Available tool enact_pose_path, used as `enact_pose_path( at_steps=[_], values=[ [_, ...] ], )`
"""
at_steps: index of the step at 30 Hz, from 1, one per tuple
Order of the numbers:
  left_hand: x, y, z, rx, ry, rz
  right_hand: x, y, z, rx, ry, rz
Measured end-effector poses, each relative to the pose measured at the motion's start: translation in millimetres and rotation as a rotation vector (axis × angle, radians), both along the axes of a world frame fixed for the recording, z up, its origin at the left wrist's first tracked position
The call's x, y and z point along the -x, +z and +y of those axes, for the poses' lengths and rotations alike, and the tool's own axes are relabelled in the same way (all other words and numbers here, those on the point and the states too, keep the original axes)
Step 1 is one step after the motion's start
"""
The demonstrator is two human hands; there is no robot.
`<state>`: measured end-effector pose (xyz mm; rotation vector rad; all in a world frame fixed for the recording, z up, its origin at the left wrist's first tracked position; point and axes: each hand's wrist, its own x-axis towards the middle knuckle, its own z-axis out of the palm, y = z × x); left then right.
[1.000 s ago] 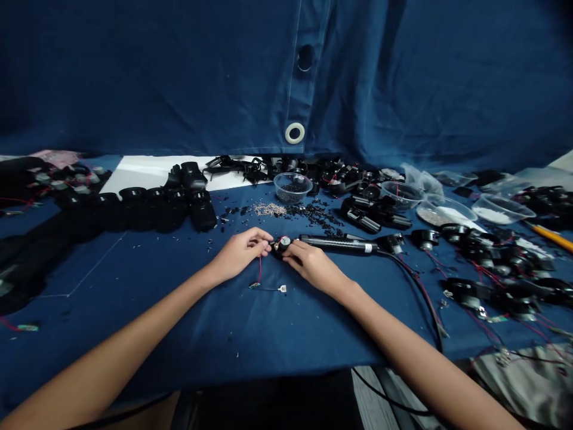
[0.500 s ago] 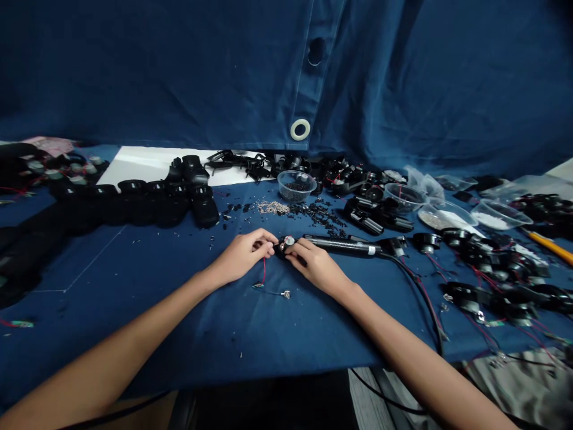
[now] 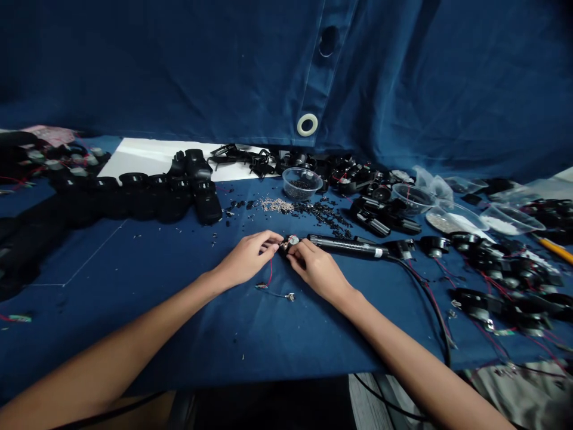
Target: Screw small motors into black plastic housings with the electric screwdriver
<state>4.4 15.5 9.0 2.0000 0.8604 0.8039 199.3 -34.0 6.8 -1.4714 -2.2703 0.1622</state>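
A small round black component (image 3: 290, 244) with a silver disc on its face is being pinched at the middle of the table, held closely between the fingertips of the left hand (image 3: 248, 260) and the right hand (image 3: 317, 270), both narrowly closed around it. A red wire (image 3: 270, 273) is being left to hang toward the near side from the component, and a thin wire ending in a small metal terminal (image 3: 290, 297) is lying on the cloth just nearer. Just to the right, a black corded handheld tool (image 3: 347, 246) is being rested on the blue cloth (image 3: 179, 352), its cord (image 3: 425, 292) being trailed off toward the near right. Farther out, black crumbs (image 3: 322, 214) and a heap of tiny silver screws (image 3: 276, 205) are being kept on the far side, beside a clear plastic bowl (image 3: 302, 183) of small black parts. A long row of black housings (image 3: 134, 203) is being laid out on the left, while black housings with red wires (image 3: 496, 269) are being spread across the right, near a yellow pencil (image 3: 555, 249). A blue curtain with a metal grommet (image 3: 307, 125) is being hung along the far edge.
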Motion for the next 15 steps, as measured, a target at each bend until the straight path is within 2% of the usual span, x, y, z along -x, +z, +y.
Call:
enact_pose_path(
  at_steps=[10,15],
  values=[
    [-1.1,-3.0,-0.5,0.043,-0.007,-0.028,3.6,-5.7,0.5,-0.014,-0.044,0.081],
    [-1.2,-4.7,0.2,0.015,0.001,-0.018,3.8,-5.4,-0.7,-0.033,-0.024,0.012]
  ],
)
